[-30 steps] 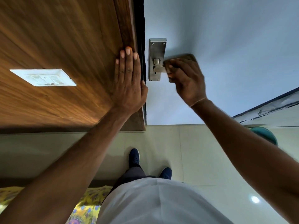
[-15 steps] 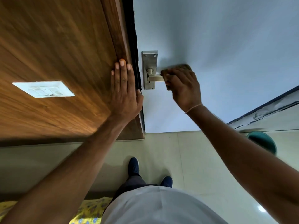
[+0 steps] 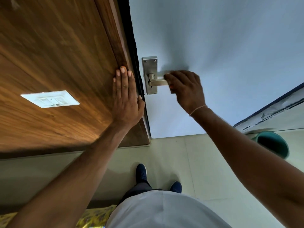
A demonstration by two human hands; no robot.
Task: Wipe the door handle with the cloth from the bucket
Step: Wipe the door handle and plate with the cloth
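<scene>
Beside the door handle (image 3: 158,82), the right hand (image 3: 185,89) curls around its lever; whether it pinches cloth cannot be told; the left hand (image 3: 125,99) presses flat, fingers straight, on the wooden panel (image 3: 57,63) left of it.

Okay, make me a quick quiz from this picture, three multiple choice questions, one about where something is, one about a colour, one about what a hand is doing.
1. Where does the teal plastic bucket stand?
A. on the tiled floor at the right
B. hung on the handle
C. on the yellow cloth

2. What colour is the wall switch plate?
A. black
B. white
C. red

3. How does the left hand lie?
A. curled round the lever
B. holding the bucket
C. flat, fingers straight, on the brown wooden panel

Answers: 1 A, the bucket sits on the floor beyond the right arm. 2 B, the plate shows white against the wood. 3 C, its palm presses the wood beside the door edge, while the right hand grips the silver metal lever door handle.
</scene>
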